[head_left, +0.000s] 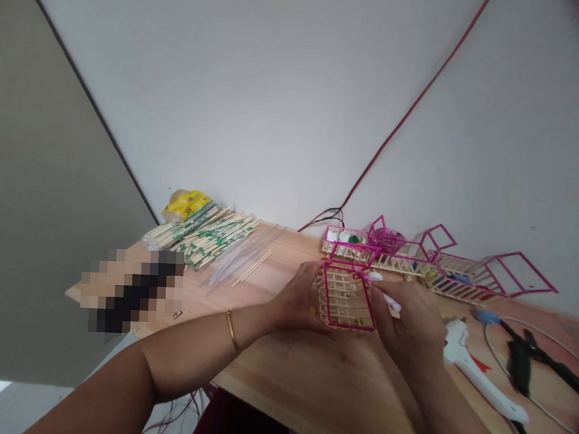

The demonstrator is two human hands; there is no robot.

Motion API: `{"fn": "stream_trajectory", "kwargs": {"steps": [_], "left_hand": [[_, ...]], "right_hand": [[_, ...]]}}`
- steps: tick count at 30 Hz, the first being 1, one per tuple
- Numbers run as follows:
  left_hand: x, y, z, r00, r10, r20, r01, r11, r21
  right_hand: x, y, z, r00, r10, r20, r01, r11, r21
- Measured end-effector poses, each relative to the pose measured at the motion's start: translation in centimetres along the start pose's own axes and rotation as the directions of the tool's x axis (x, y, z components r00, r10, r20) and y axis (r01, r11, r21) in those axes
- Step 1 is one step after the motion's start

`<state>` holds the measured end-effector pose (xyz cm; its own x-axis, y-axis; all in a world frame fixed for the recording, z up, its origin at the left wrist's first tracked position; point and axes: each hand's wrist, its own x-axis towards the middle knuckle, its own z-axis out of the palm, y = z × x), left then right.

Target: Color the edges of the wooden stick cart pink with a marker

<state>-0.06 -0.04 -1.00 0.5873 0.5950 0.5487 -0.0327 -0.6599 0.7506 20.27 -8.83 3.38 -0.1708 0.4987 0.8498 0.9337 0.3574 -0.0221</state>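
Note:
My left hand (303, 294) grips the left side of a small box built of wooden sticks (346, 299), whose upper edges are coloured magenta. Pinched in my right hand (412, 318) is a slim paintbrush (390, 302) with a whitish handle. Its pink tip touches or nearly touches the box's magenta edge at the upper right. Behind the box sits a stick tray (347, 240) with magenta rims, holding small white pots, one showing green. Beside it stands a magenta cup or bowl (388, 239).
Wrapped chopsticks (216, 242), a yellow bag (187, 204) and loose sticks (253, 268) lie left on the wooden table (264, 363). More stick boxes (464, 276) line the wall. At right are a white glue gun (486, 379), dark-handled pliers (520, 364) and a cable.

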Motion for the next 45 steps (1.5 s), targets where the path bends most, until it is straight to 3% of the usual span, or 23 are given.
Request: {"fn": "stream_trajectory", "kwargs": {"steps": [8, 15, 22, 37, 45], "left_hand": [[-0.2, -0.5, 0.2, 0.996, -0.077, 0.037, 0.075, 0.996, 0.042], [-0.4, -0.7, 0.0, 0.999, -0.037, 0.009, 0.037, 0.999, 0.002], [-0.1, -0.1, -0.3, 0.999, -0.052, -0.014, 0.052, 0.999, 0.003], [-0.1, -0.1, -0.4, 0.999, -0.032, -0.014, 0.032, 0.999, 0.021], [0.2, 0.4, -0.6, 0.999, -0.029, -0.019, 0.030, 0.999, 0.020]], "right_hand": [[-0.1, -2.1, 0.8, 0.997, -0.075, 0.015, 0.073, 0.987, 0.143], [0.0, -0.6, 0.2, 1.000, -0.002, 0.013, 0.002, 1.000, 0.006], [-0.1, 0.3, -0.6, 0.995, 0.080, -0.068, -0.080, 0.997, -0.001], [0.1, 0.7, -0.5, 0.999, 0.022, -0.049, -0.021, 1.000, 0.021], [0.0, 0.8, -0.5, 0.994, 0.071, -0.077, -0.068, 0.997, 0.047]]}}
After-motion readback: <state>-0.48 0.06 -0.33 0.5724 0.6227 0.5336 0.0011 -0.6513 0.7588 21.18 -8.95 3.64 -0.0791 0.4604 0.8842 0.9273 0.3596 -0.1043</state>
